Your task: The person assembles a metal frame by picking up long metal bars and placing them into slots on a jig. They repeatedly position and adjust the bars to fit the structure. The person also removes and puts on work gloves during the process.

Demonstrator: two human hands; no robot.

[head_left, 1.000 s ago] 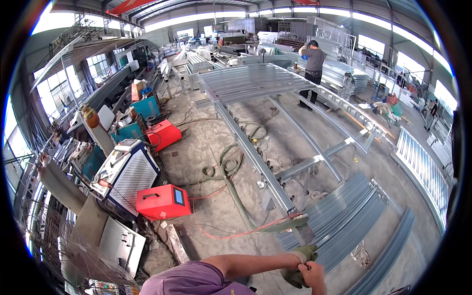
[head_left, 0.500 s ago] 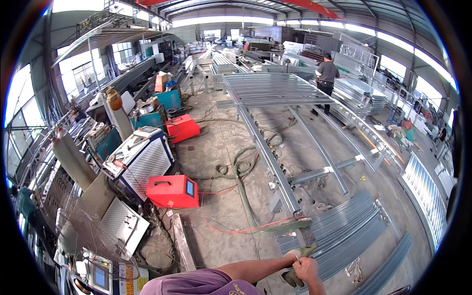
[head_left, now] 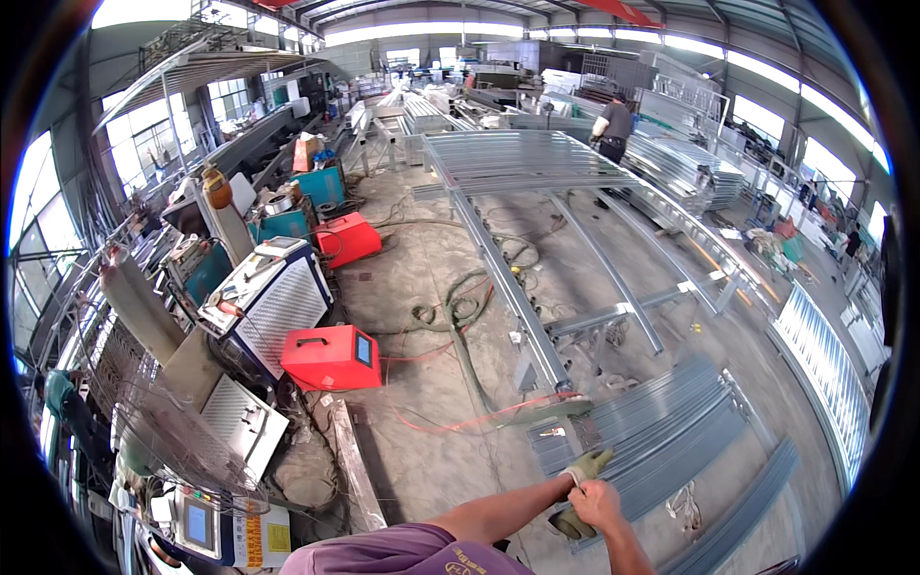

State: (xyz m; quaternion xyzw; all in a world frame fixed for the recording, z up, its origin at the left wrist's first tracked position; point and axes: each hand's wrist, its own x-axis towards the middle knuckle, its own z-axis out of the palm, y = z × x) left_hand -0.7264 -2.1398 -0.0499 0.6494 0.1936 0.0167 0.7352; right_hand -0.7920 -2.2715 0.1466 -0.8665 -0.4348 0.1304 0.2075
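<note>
My left hand (head_left: 588,467) wears a pale green work glove and reaches forward above the grey ribbed metal sheets (head_left: 661,436), its fingers stretched out with nothing visible in them. My bare right hand (head_left: 598,504) is closed at the left wrist, gripping the glove's cuff. A second, darker glove (head_left: 572,524) hangs just below my right hand; whether that hand holds it too is hard to make out. Beyond my hands stands a long metal frame (head_left: 513,287), with a welding torch-like tool (head_left: 565,407) and its hose lying at its near end.
Red machine boxes (head_left: 331,359) and a white-and-blue cabinet (head_left: 278,307) stand to the left, by gas cylinders (head_left: 139,302). Green hoses (head_left: 460,316) coil on the floor. A person (head_left: 613,129) is beside the far end of the frame. More ribbed panels (head_left: 815,369) lie right.
My view has shifted slightly, and my hands appear a little higher in it. My right hand stays at the left glove's cuff. The far person has turned and leans more.
</note>
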